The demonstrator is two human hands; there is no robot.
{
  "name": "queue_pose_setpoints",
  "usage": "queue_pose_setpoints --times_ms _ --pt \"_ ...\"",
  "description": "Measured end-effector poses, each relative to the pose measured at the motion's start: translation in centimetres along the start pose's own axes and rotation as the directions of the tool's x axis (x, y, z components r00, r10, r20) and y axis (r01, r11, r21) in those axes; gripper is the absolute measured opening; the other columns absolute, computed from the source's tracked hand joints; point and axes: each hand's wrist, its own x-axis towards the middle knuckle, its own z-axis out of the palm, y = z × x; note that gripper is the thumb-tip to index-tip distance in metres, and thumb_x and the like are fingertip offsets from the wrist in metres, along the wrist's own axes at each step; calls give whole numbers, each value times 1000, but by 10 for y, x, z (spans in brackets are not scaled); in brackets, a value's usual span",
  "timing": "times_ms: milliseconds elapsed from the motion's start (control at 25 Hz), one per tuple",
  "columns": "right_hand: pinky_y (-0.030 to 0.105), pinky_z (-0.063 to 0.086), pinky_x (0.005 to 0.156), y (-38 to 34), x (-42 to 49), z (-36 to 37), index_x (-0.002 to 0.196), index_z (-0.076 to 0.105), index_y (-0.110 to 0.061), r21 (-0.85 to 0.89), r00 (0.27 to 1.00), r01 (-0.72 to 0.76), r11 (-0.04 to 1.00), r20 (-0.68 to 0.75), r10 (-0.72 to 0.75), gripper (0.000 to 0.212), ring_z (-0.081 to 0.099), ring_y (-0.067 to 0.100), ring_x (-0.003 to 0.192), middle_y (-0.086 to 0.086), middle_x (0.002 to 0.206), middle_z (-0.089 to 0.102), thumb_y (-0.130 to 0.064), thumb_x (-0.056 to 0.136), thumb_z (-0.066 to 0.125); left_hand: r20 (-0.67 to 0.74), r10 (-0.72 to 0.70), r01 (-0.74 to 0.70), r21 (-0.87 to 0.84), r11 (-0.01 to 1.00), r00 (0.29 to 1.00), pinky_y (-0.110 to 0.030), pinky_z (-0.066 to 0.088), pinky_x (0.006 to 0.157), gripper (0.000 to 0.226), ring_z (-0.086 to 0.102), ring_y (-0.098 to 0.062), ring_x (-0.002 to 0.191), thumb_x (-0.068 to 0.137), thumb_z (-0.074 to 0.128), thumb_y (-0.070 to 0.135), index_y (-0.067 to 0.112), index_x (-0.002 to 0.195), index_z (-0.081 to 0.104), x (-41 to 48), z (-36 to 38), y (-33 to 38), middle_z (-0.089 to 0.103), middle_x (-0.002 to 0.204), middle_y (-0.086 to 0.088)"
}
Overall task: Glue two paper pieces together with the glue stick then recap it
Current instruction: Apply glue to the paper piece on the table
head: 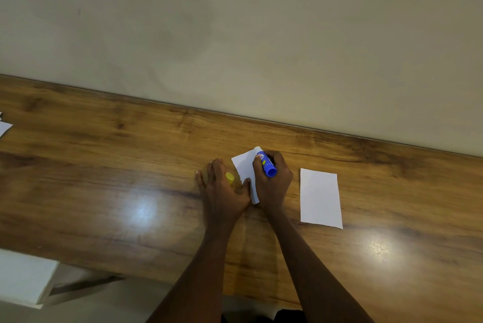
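You are at a plain indoor work spot, a desk or counter in a home or office; nothing settles which. You face a long wooden table (104, 166) with a glossy, grained top that mirrors two ceiling lights as bright patches. Its far edge runs flush against a bare, cream-painted wall (235, 22) with no pictures, shelves or sockets in view. Loose white paper sheets (320, 198) lie on the wood, with more scraps at the left edge (4, 126). A white box-like block (23, 278) sits below the table's near edge.
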Motion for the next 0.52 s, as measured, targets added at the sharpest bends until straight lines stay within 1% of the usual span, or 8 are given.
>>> queue_pose_setpoints --times_ms 80,160,240,280,320,400,440,520 --pt "-2 42 59 0 0 -1 98 58 4 20 999 -41 999 -2 41 23 54 16 70 23 91 67 -4 77 65 7 -6 6 8 1000 1000 -44 11 116 72 44 -33 125 73 67 37 3 128 36 0 0 0 49 131 -19" --pt "11 49 65 -4 5 -6 107 54 -2 189 982 -183 965 -14 189 28 59 22 77 21 101 64 -10 82 61 7 -5 5 19 1000 1000 -45 11 116 72 43 -34 126 73 67 37 3 128 35 0 0 -1 49 131 -19" --pt "21 55 62 -12 11 -18 117 48 -8 532 918 -348 772 24 396 32 65 19 76 14 97 64 -22 88 51 7 -13 13 21 1000 1000 -46 11 116 71 41 -35 127 73 66 37 4 128 35 0 1 -1 48 132 -19" --pt "20 55 57 -15 12 -22 117 49 -10 635 901 -352 688 30 433 31 67 13 67 10 88 65 -25 90 47 9 -20 20 19 1000 1000 -46 11 116 71 39 -35 128 74 66 38 4 128 35 0 1 0 47 134 -19" --pt "16 54 52 -20 9 -25 112 52 -13 657 908 -323 681 11 420 26 67 10 60 6 81 66 -26 90 46 11 -29 29 17 999 1000 -47 11 116 71 39 -35 128 74 66 38 4 128 35 0 1 0 47 134 -19" --pt "9 51 53 -29 -4 -27 102 57 -16 472 959 -195 860 -91 267 16 65 9 58 8 81 68 -18 87 54 16 -32 32 21 999 999 -48 12 116 69 39 -35 128 75 65 38 5 128 36 1 1 0 47 135 -19" --pt "6 50 58 -30 -11 -26 102 58 -12 285 982 -99 953 -128 140 19 64 10 63 12 87 69 -13 83 59 20 -29 28 24 999 999 -48 12 117 69 39 -35 128 75 65 39 5 128 36 1 1 0 47 135 -19" --pt "12 48 75 -22 -22 -23 107 58 -6 -109 999 33 994 -12 -34 30 61 17 80 17 99 68 -10 78 65 30 -29 28 17 999 999 -47 12 117 70 39 -34 129 76 64 40 4 129 36 1 1 0 46 136 -18"
